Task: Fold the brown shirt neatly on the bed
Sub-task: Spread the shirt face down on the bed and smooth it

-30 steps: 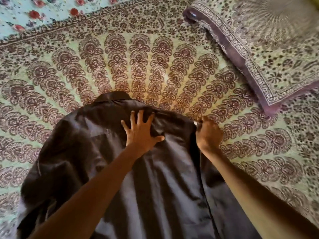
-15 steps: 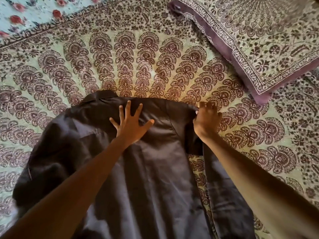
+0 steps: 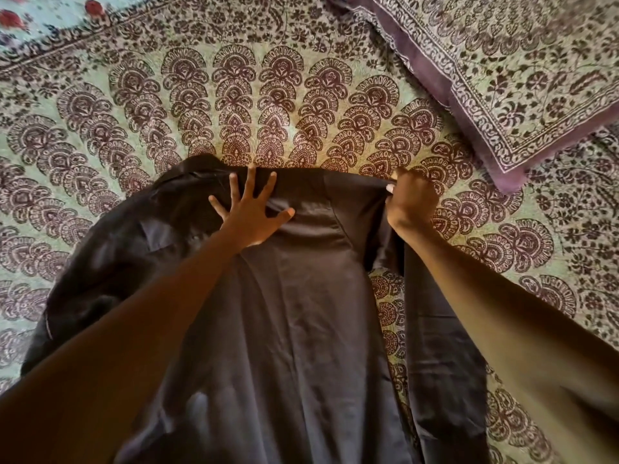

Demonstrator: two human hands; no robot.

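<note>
Brown shirt spread on the bed, one shoulder pinched for a fold.

I see the brown shirt (image 3: 294,323) lying collar-away on the patterned bed (image 3: 274,95), near a pillow (image 3: 522,78). My left hand (image 3: 249,216) presses flat below the collar, fingers (image 3: 250,182) splayed apart; my right hand (image 3: 410,204) is clamped on the shoulder edge, lifting it. The cloth looks thin, limp and slightly slick, so I judge it will slide and crease easily: best held at seams and shoulder corners, with the palm anchoring it.
</note>
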